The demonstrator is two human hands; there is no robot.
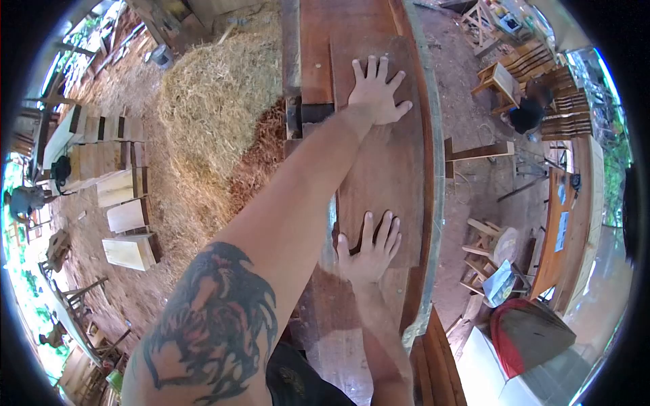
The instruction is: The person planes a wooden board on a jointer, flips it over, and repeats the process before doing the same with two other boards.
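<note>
Both hands are lying flat and spread on a reddish wooden board (379, 169), gripping nothing. The left hand (376, 91), at the end of a tattooed, outstretched arm, is pressing its fanned fingers (371, 68) on the board's far stretch; the right hand (369, 250) is pressing its fingers (379, 230) on the near stretch, its thumb hooked at the board's left edge. The board is lying lengthwise under both palms on a long workbench (318, 40), whose pale metal-looking rim (437, 169) is running just right of the fingertips.

Judging by the pose, the person is steadying or sliding the board along the bench, possibly feeding it toward the dark block (308, 111) sitting just left of the left wrist; the fisheye view is too distorted to say whether that is a machine part. The next move is likely calling for even downward pressure from both palms, with the fingers kept clear of that block and the board held square to the bench edge.

Little in the way of containers is showing. Right of the right hand, beyond the bench, a crumpled bag (500, 284) is resting among wooden chair frames (484, 247), its contents hidden. Left of the hands, a straw-coloured heap of shavings (217, 101) is piling loose on the ground, and pale sawn planks (125, 216) are lying farther out.
</note>
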